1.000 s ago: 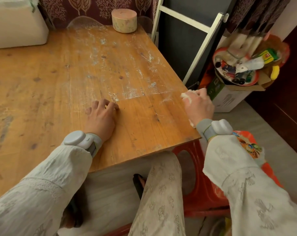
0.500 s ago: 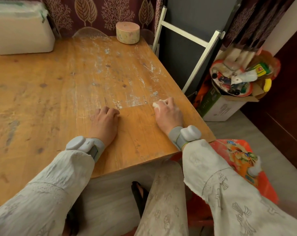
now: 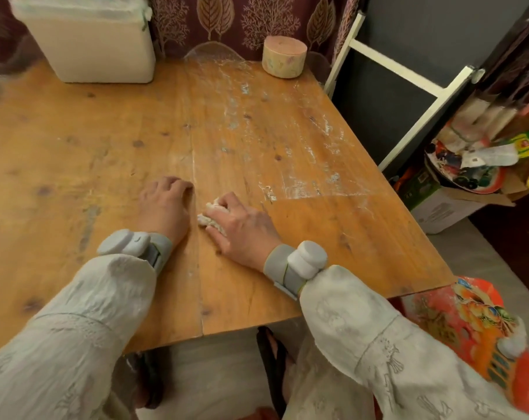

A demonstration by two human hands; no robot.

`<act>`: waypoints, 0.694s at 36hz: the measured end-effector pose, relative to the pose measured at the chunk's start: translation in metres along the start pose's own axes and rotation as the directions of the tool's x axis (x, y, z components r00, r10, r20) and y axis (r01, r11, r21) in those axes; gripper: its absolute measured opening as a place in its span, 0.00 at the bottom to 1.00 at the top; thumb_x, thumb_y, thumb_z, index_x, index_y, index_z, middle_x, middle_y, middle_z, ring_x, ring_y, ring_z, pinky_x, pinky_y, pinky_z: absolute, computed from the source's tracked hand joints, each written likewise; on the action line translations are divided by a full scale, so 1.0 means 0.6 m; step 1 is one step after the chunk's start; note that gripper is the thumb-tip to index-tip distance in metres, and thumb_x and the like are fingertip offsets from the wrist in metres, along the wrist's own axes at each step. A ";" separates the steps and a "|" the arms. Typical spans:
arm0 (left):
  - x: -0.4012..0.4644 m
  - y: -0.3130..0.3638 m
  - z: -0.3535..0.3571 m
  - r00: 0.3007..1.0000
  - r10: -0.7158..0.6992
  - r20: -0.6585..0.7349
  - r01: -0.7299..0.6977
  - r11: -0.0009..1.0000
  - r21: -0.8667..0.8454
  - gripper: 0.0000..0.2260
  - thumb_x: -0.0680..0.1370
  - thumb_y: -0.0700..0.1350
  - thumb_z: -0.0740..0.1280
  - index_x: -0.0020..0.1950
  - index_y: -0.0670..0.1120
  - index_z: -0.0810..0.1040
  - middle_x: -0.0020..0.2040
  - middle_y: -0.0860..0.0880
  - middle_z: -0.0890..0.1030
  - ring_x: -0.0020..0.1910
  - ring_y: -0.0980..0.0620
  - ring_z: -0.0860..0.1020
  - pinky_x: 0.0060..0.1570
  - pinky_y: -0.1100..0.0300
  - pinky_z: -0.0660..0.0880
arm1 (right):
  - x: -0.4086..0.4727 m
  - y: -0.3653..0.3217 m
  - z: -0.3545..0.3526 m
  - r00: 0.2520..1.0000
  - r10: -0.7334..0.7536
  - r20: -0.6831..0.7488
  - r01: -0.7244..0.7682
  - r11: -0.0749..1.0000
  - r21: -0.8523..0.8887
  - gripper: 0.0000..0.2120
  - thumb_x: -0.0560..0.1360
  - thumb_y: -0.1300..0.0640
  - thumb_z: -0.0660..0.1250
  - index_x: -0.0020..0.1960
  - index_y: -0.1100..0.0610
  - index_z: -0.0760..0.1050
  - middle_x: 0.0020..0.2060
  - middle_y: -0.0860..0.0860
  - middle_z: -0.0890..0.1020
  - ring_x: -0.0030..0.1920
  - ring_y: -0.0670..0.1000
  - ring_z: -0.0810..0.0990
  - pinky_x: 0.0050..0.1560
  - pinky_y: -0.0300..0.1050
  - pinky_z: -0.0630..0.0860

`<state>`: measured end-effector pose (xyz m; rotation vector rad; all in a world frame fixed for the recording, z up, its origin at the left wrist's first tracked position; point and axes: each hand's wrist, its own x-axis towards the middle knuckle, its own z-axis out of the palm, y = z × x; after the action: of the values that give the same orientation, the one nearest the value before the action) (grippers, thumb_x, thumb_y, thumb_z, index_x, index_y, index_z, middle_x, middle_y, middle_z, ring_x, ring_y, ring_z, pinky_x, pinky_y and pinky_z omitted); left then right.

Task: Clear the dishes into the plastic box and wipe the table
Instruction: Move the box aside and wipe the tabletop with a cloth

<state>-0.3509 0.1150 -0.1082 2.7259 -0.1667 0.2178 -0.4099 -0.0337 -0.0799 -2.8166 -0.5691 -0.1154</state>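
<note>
Sweeping inward, the right hand (image 3: 242, 225) has carried its crumpled white cloth (image 3: 210, 215) from the bench's right edge, where it was a second ago, to a spot just beside the left hand (image 3: 164, 204). Its grip is curled round the wad, pressing it onto the bench (image 3: 75, 153). The left hand has not moved; it rests knuckles-up on the wood, fingers bent under and holding nothing I can see (their tips are hidden). I judge the wiping well under way, one pass across the near strip done, while pale smears (image 3: 287, 140) beyond the cloth remain to be wiped. The plastic box (image 3: 87, 40) stands at the far left corner, well away from the cloth, its top cut off by the frame, so its contents cannot be seen.
</note>
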 end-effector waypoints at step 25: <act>-0.003 0.050 0.001 0.981 -0.091 0.172 0.033 0.948 0.315 0.41 0.70 0.73 0.42 0.65 0.43 0.66 0.64 0.43 0.67 0.66 0.43 0.64 0.67 0.46 0.58 | -0.023 0.163 -0.057 0.881 0.401 -0.252 -0.426 0.903 -0.053 0.15 0.80 0.52 0.57 0.64 0.54 0.72 0.59 0.55 0.69 0.52 0.57 0.76 0.48 0.46 0.73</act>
<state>-0.3571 0.0875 -0.0978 3.0604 -0.1040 -0.0326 -0.3849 -0.1349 -0.0723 -2.8962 0.1036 -0.3991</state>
